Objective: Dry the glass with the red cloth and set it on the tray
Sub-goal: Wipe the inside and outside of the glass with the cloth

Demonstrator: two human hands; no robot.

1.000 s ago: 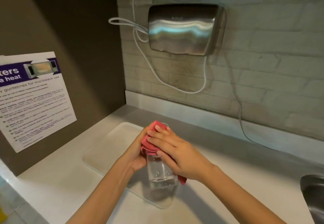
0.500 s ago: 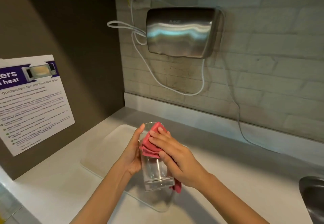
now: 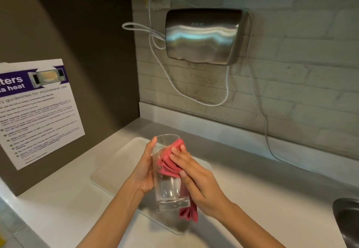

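A clear drinking glass (image 3: 170, 189) is held upright above the counter, its rim tilted slightly away from me. My left hand (image 3: 144, 172) grips its left side, thumb up near the rim. My right hand (image 3: 198, 179) presses a folded red cloth (image 3: 171, 162) against the glass's right side, and a tail of the cloth hangs below the base. The pale, flat tray (image 3: 116, 170) lies on the counter under and behind the hands.
A steel hand dryer (image 3: 206, 36) with looping white cables hangs on the brick wall. A microwave guideline poster (image 3: 37, 109) is stuck on the dark left wall. A metal sink edge (image 3: 347, 218) shows at the lower right. The white counter (image 3: 272, 199) extends to the right.
The cloth and my right hand have slid from over the rim down the glass's right side, uncovering the rim. The glass has risen a little in my left hand.
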